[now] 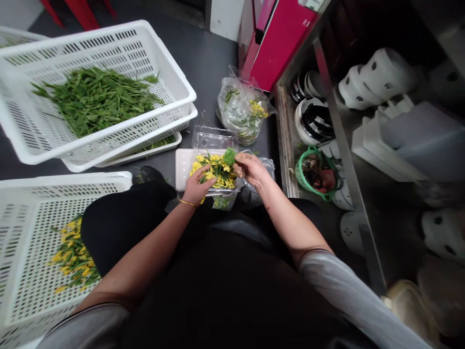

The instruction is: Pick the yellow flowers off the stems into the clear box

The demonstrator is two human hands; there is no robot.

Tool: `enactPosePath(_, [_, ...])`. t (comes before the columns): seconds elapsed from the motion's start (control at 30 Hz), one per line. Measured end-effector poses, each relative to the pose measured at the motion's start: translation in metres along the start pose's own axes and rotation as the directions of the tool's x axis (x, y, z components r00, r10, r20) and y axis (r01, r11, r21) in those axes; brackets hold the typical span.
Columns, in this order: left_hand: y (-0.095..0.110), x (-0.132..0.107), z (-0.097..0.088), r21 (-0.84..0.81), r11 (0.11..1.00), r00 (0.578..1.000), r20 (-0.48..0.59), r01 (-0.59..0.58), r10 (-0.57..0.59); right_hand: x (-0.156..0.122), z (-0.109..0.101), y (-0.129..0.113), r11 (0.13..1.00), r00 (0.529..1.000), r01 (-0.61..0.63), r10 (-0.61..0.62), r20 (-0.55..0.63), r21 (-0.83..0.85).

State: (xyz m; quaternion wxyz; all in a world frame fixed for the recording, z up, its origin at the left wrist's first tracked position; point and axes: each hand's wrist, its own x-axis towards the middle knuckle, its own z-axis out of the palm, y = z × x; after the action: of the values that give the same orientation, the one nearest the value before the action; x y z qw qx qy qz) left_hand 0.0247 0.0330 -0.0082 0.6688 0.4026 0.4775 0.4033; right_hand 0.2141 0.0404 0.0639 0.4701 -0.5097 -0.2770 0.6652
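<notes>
A clear plastic clamshell box (215, 138) lies between my knees with its lid flipped back. Yellow flowers with green stems (220, 172) fill its tray. My left hand (198, 186) rests at the left edge of the flowers, thumb and fingers apart, and grips nothing that I can see. On the other side, my right hand (250, 168) pinches a bright green leaf (229, 156) above the right part of the flowers. Under the clamshell is a white box-like support (182, 169) with small dots.
Stacked white crates (174, 80) hold green leafy stems (105, 99) at the upper left. Another white crate (27, 261) holds yellow-flowered stems (74, 252). A plastic bag of greens (241, 109) stands ahead. On the right are metal shelving (348, 165) and a green basket (298, 174).
</notes>
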Motion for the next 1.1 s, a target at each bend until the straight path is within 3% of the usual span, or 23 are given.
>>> enactPosePath(0.17, [0.000,0.021,0.007,0.035,0.998,0.998,0.047,0.049,-0.050,0.015,0.010,0.007,0.997,0.996,-0.082,0.082,0.016,-0.013])
enactPosePath(0.3, [0.003,0.034,0.010,-0.037,0.979,0.978,0.065,0.202,-0.199,0.039,0.006,0.008,0.984,0.992,-0.122,0.114,-0.061,-0.132])
enactPosePath(0.37, [0.004,0.037,0.008,-0.098,0.951,0.955,0.066,0.294,-0.289,0.044,0.000,0.009,0.969,0.985,-0.093,0.056,-0.165,-0.231])
enactPosePath(0.47, [0.007,0.039,0.003,-0.195,0.907,0.928,0.088,0.374,-0.363,0.037,-0.008,0.018,0.910,0.951,0.013,-0.139,-0.276,-0.414])
enactPosePath(0.53, [0.008,0.038,0.000,-0.245,0.895,0.927,0.086,0.374,-0.364,0.024,-0.009,0.031,0.867,0.955,0.031,-0.172,-0.240,-0.498])
enactPosePath(0.67, [0.008,0.036,-0.003,-0.287,0.887,0.933,0.111,0.360,-0.343,0.001,0.002,0.067,0.792,0.997,0.002,-0.052,-0.064,-0.610])
enactPosePath(0.83, [0.005,0.033,0.002,-0.272,0.896,0.936,0.136,0.351,-0.325,0.000,0.011,0.087,0.803,0.996,0.059,-0.083,-0.013,-0.593])
enactPosePath(0.87, [0.004,0.032,0.003,-0.265,0.905,0.942,0.133,0.334,-0.309,-0.001,0.011,0.085,0.759,0.994,0.083,-0.113,-0.004,-0.646])
enactPosePath(0.93, [0.003,0.031,0.006,-0.256,0.921,0.955,0.136,0.292,-0.265,-0.004,0.010,0.081,0.560,0.984,0.136,-0.175,0.044,-0.818])
enactPosePath(1.0, [0.002,0.029,0.009,-0.243,0.931,0.959,0.152,0.273,-0.241,-0.009,0.011,0.075,0.256,0.969,0.194,-0.203,0.144,-0.947])
enactPosePath(1.1, [0.001,0.027,0.011,-0.209,0.927,0.946,0.160,0.312,-0.283,-0.015,0.016,0.071,-0.155,0.936,0.316,-0.113,0.334,-0.936])
